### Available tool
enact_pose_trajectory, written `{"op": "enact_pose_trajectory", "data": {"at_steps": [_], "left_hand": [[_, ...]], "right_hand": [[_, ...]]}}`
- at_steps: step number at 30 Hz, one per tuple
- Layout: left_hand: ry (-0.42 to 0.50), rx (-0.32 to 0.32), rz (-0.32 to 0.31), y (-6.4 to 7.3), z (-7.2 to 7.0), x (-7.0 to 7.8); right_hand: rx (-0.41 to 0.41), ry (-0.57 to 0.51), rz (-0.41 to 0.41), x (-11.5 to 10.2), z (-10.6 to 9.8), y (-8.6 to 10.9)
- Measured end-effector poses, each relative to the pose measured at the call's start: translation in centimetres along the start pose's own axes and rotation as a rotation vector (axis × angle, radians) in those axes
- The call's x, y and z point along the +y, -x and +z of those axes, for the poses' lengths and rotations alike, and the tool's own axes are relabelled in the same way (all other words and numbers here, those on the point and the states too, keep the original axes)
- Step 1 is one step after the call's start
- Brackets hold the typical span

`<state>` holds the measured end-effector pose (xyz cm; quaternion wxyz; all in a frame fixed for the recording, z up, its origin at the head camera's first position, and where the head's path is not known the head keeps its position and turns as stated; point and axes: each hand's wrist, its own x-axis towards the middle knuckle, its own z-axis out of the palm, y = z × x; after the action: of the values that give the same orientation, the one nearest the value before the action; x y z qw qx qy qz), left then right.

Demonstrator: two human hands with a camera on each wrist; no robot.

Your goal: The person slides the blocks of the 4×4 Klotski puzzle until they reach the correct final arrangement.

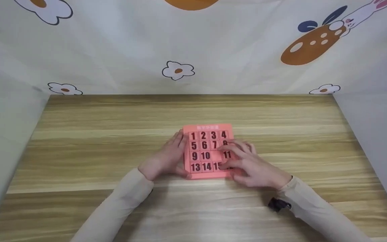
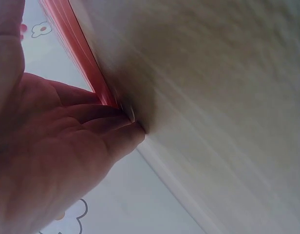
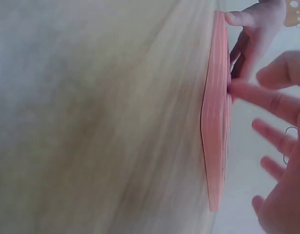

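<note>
A pink number slide puzzle (image 1: 210, 175) lies flat on the wooden table, its black-numbered tiles in rows with one gap right of the 10 tile (image 1: 205, 155). My left hand (image 1: 168, 156) lies along the puzzle's left side, fairly straight fingers against the edge and thumb at the near-left corner. In the left wrist view those fingers (image 2: 125, 139) meet the pink edge close to the tabletop. Over the puzzle's right part hovers my right hand (image 1: 255, 168), fingers spread. Its index finger (image 3: 267, 97) touches the tiles near 15 and 12; the other fingers are raised, partly covering the 8.
Wood-grain tabletop (image 1: 113, 117) surrounds the puzzle. A pale cloth backdrop (image 1: 123, 43) with flowers and a rabbit on a carrot rises behind, and light walls flank both sides. A small black object (image 1: 278, 204) sits at the right cuff.
</note>
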<state>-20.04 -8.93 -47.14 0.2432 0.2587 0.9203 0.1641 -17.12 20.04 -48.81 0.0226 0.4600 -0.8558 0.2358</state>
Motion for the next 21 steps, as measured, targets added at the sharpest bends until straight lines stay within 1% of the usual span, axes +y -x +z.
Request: {"op": "enact_pose_trajectory", "data": {"at_steps": [2,6,8,9,12,14,18,20,21], "left_hand": [[0.002,0.001,-0.004,-0.04,-0.02,0.01],[-0.005,0.004,0.001,-0.03,-0.07,0.08],[-0.007,0.004,0.009,0.01,-0.09,0.11],[-0.005,0.006,0.016,0.05,-0.1,0.12],[0.003,0.003,0.024,0.13,-0.11,0.11],[0.006,0.007,0.029,0.18,-0.11,0.07],[-0.01,-0.002,0.017,0.12,-0.09,0.02],[-0.01,-0.003,0.013,0.1,-0.08,0.04],[-0.01,-0.002,0.013,0.08,-0.08,0.06]], "right_hand": [[0.033,0.007,0.021,0.12,-0.18,0.1],[0.115,0.077,0.142,0.49,-0.47,0.41],[0.129,0.094,0.188,0.67,-0.53,0.53],[0.125,0.093,0.196,0.71,-0.54,0.55],[0.078,0.06,0.177,0.76,-0.5,0.51],[0.028,0.04,0.152,0.67,-0.45,0.38],[-0.083,0.023,0.125,0.46,-0.35,0.14],[-0.099,0.019,0.114,0.48,-0.32,0.15],[-0.092,0.005,0.106,0.52,-0.34,0.19]]}}
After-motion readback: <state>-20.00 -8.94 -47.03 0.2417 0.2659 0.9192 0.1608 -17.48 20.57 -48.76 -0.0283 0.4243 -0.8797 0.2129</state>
